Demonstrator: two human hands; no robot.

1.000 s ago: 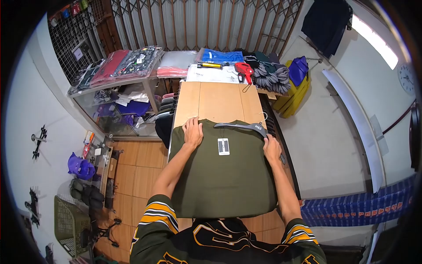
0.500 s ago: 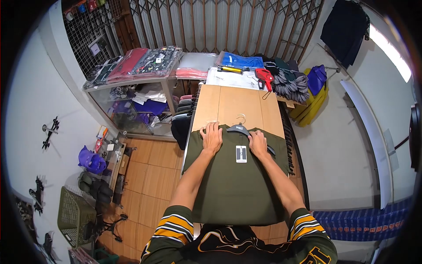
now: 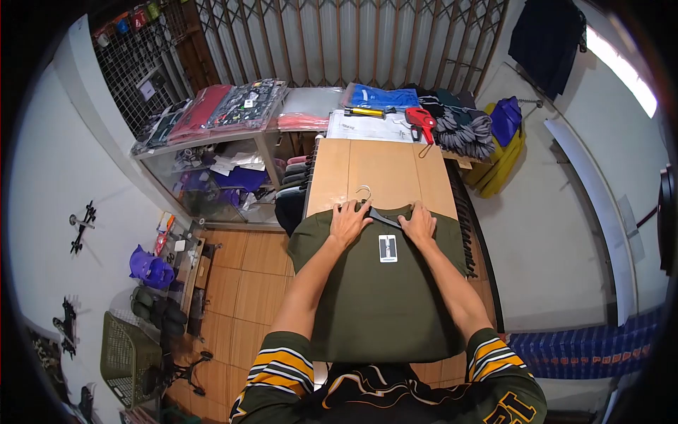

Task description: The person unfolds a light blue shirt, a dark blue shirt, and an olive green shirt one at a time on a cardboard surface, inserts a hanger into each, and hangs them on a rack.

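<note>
An olive green T-shirt (image 3: 385, 304) lies spread on the wooden tabletop, with a white and black tag (image 3: 388, 249) below its neckline. A dark clothes hanger (image 3: 383, 218) sits slanted at the neck opening, partly inside the shirt, its metal hook (image 3: 364, 191) pointing away from me. My left hand (image 3: 349, 222) is closed at the left of the collar, thumb and fingers around the hanger near its hook. At the right side of the collar, my right hand (image 3: 419, 226) pinches the shirt fabric near the hanger's arm. The hanger's ends are hidden.
Beyond the tabletop (image 3: 381, 166) lie a red tag gun (image 3: 421, 125), a yellow and black cutter (image 3: 366, 112) and bagged blue clothing (image 3: 383, 96). A glass display case (image 3: 212, 173) stands at the left. Hung garments (image 3: 293, 184) line the table's left side.
The hanger has shifted left and its right arm has gone under the collar. My left hand has moved right onto the hanger; my right hand has shifted to the collar's right side.
</note>
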